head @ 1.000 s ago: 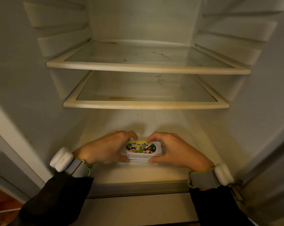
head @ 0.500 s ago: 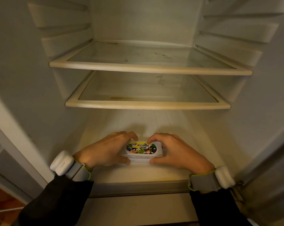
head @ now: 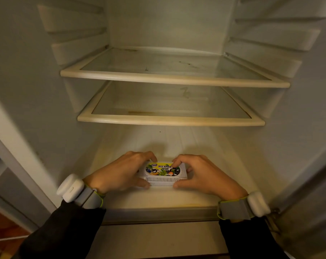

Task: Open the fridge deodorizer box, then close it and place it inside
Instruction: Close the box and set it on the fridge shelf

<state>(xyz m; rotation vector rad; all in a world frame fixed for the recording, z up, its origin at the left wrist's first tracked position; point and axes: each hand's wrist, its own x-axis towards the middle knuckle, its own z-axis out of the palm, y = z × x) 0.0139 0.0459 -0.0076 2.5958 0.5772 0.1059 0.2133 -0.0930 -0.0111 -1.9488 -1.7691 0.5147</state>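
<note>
Lying on the fridge floor (head: 177, 144) with its long axis running left to right, the deodorizer box (head: 163, 172) sits between both hands, left hand (head: 121, 172) and right hand (head: 205, 176) each clamped on one end, equally near.

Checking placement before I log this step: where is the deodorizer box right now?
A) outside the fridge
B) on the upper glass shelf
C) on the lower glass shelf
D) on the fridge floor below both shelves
D: the deodorizer box sits on the fridge floor, beneath the lower glass shelf and the upper glass shelf, held between the left hand and the right hand.
</note>
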